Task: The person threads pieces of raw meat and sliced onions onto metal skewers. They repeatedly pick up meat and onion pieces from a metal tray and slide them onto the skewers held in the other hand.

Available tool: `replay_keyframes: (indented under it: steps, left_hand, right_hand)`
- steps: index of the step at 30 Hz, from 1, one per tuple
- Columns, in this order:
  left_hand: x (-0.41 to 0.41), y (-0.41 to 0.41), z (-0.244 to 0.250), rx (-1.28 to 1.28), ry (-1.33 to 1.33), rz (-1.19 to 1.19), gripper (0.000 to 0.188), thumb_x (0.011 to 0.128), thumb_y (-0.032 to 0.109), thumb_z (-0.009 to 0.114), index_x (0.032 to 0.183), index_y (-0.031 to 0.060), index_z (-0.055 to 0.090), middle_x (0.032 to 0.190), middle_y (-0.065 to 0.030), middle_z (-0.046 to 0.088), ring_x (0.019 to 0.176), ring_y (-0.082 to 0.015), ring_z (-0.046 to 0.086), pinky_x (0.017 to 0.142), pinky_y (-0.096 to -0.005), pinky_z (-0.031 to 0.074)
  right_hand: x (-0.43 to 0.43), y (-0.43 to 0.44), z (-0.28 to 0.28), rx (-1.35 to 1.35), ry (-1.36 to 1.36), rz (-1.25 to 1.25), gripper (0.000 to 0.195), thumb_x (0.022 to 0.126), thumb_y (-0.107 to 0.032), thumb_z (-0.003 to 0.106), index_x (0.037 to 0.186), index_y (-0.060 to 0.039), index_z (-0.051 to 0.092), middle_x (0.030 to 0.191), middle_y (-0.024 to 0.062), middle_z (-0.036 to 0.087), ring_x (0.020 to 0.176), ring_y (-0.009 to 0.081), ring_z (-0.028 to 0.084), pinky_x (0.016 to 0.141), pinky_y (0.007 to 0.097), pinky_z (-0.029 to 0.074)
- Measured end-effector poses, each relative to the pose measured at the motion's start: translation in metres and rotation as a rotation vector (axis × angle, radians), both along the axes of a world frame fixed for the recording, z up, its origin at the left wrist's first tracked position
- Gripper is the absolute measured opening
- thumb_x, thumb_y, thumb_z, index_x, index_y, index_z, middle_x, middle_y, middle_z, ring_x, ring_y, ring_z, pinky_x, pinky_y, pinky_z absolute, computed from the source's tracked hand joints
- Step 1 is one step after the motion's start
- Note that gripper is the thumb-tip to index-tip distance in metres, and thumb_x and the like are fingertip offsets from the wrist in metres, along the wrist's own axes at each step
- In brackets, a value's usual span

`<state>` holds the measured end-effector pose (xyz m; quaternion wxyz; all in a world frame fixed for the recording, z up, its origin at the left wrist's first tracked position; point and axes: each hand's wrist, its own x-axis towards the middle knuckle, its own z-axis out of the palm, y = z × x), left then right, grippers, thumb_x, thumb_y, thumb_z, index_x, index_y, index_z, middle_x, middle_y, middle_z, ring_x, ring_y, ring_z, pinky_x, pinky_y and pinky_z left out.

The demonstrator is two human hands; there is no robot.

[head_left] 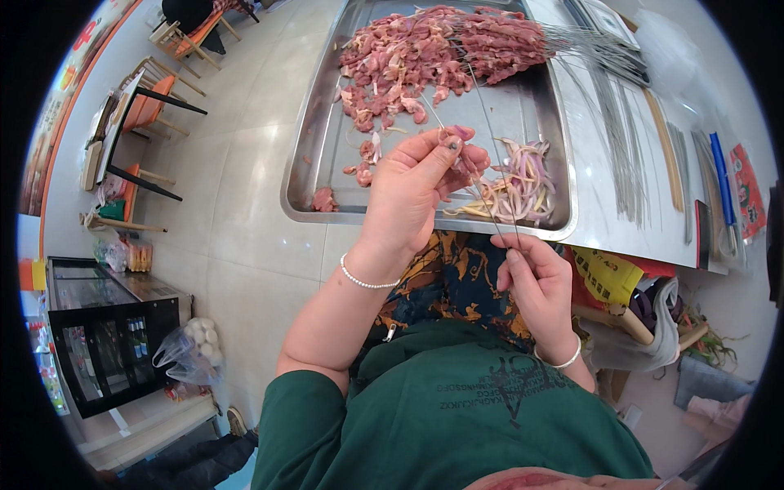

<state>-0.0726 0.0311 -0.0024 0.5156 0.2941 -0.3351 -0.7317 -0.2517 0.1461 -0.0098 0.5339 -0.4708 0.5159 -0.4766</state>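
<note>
My left hand [422, 171] pinches a small piece of raw meat [468, 162] on a thin metal skewer [488, 197], above a steel tray [435, 218]. Near the tray's front edge, my right hand [539, 282] grips the lower ends of two thin metal skewers between thumb and fingers. Raw meat pieces [398, 61] are heaped at the tray's back left. Beside them lies a stack of loaded meat skewers [502, 46], their bare ends over the right rim. Sliced onion [530, 177] is piled in the front right corner of the tray, partly behind the skewers.
Bare metal skewers [612, 153] lie on the white table right of the tray, with wooden sticks [664, 153] and a blue tool [723, 177] farther right. Bags rest on a stool [631, 324] below the table edge. Chairs, a glass-door fridge [110, 349] and another person's leg [196, 456] are at left.
</note>
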Motion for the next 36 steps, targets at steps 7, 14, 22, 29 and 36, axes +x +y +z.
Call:
replay_keyframes:
  steps: [7, 14, 22, 29, 36]
  left_hand:
    - [0.009, -0.004, 0.007, 0.114, 0.133, -0.028, 0.034, 0.104, 0.021, 0.051, 0.129, -0.0015, 0.056, 0.113, -0.0139, 0.068, 0.099, -0.0202, 0.066, 0.095, -0.0344, 0.052]
    - [0.026, -0.013, -0.001, -0.187, -0.698, -0.015, 0.025, 0.095, 0.016, 0.06, 0.113, -0.0005, 0.067, 0.112, -0.013, 0.067, 0.097, -0.0189, 0.066, 0.086, -0.0335, 0.053]
    - [0.035, -0.015, -0.002, -0.734, -1.349, 0.311, 0.021, 0.081, 0.007, 0.068, 0.102, 0.0063, 0.073, 0.097, -0.0128, 0.07, 0.086, -0.03, 0.067, 0.08, -0.0381, 0.052]
    - [0.086, -0.037, 0.015, -0.658, -1.552, 0.37, 0.021, 0.085, 0.006, 0.063, 0.104, 0.004, 0.072, 0.095, -0.0118, 0.072, 0.081, -0.02, 0.069, 0.074, -0.0313, 0.053]
    - [0.109, -0.035, 0.015, -0.718, -1.671, 0.252, 0.025, 0.082, 0.006, 0.064, 0.105, 0.0038, 0.072, 0.089, -0.0128, 0.069, 0.08, -0.0238, 0.066, 0.074, -0.0358, 0.051]
  right_hand:
    - [-0.005, -0.001, 0.004, 0.011, -0.005, -0.025, 0.023, 0.1, -0.002, 0.049, 0.117, 0.0057, 0.063, 0.073, 0.0007, 0.06, 0.065, 0.0034, 0.053, 0.058, 0.0178, 0.041]
    - [-0.01, 0.001, 0.006, 0.018, -0.02, -0.028, 0.023, 0.1, -0.002, 0.049, 0.117, 0.0059, 0.063, 0.074, 0.0007, 0.061, 0.065, 0.0034, 0.053, 0.058, 0.0181, 0.041]
    - [-0.016, 0.003, 0.01, 0.02, -0.048, -0.1, 0.022, 0.1, -0.002, 0.05, 0.116, 0.0069, 0.062, 0.077, 0.0008, 0.061, 0.066, 0.004, 0.054, 0.059, 0.0191, 0.042]
    - [-0.018, 0.007, 0.007, 0.004, -0.06, -0.117, 0.023, 0.101, -0.004, 0.049, 0.118, 0.0054, 0.061, 0.075, 0.0012, 0.062, 0.061, 0.0009, 0.05, 0.053, 0.0156, 0.034]
    - [-0.024, 0.007, 0.008, 0.02, -0.034, -0.128, 0.024, 0.101, -0.006, 0.049, 0.12, 0.0043, 0.061, 0.072, 0.0005, 0.061, 0.06, 0.0, 0.047, 0.051, 0.0157, 0.032]
